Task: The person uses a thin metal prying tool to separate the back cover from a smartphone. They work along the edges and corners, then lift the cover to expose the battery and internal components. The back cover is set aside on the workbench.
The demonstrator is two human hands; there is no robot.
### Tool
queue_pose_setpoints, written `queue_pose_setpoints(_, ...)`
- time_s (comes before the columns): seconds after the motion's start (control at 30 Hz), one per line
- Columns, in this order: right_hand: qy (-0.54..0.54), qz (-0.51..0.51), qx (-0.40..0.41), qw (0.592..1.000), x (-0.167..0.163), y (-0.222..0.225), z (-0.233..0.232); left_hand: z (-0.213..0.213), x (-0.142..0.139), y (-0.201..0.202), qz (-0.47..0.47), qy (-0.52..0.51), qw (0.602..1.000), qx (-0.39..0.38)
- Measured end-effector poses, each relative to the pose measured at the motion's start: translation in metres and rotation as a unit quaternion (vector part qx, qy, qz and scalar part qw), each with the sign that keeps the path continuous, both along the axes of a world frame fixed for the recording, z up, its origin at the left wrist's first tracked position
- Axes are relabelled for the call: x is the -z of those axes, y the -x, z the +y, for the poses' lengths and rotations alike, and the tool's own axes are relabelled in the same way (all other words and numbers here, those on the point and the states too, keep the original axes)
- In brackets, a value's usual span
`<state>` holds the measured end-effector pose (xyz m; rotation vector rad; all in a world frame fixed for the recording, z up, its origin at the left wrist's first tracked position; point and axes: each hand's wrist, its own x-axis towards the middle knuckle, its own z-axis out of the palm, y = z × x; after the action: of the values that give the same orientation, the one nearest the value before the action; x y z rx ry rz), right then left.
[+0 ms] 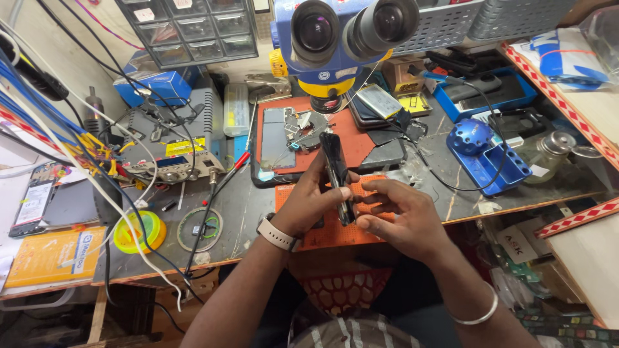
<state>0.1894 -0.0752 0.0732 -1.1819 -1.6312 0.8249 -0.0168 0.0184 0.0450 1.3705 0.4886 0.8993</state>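
A dark smartphone [335,169] is held edge-on above an orange work mat [332,232] at the bench's front edge. My left hand [309,200], with a pale watch on its wrist, grips the phone from the left, thumb on its near edge. My right hand [400,216] touches the phone's lower right edge with its fingertips, and a silver bangle sits on that wrist. Just beyond the phone lies a red mat [361,148] carrying loose phone parts and a metal frame [303,125].
A blue stereo microscope [335,38] hangs over the red mat. A grey power supply unit [174,151] with tangled cables stands at left, a yellow-green round holder [138,232] near the front. A blue tool holder [487,151] and a glass bottle [548,151] sit at right.
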Motion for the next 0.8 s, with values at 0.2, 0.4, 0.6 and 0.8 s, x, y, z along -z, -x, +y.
queue_pose_setpoints(0.2, 0.083, -0.009, 0.104, 0.991, -0.007, 0.018, 0.032, -0.004, -0.007, -0.001, 0.093, -0.122, 0.988, 0.005)
queue_pose_setpoints(0.4, 0.051, -0.015, 0.032, 0.998, -0.018, 0.021, 0.046, -0.005, -0.008, 0.001, 0.060, -0.108, 0.992, 0.016)
queue_pose_setpoints(0.6, -0.030, -0.084, 0.019, 0.996, -0.024, 0.018, 0.039, -0.001, -0.003, 0.001, 0.093, -0.142, 0.985, 0.005)
queue_pose_setpoints(0.8, 0.005, 0.019, 0.005, 1.000, -0.022, 0.021, 0.042, -0.004, -0.007, 0.004, 0.074, -0.099, 0.992, -0.015)
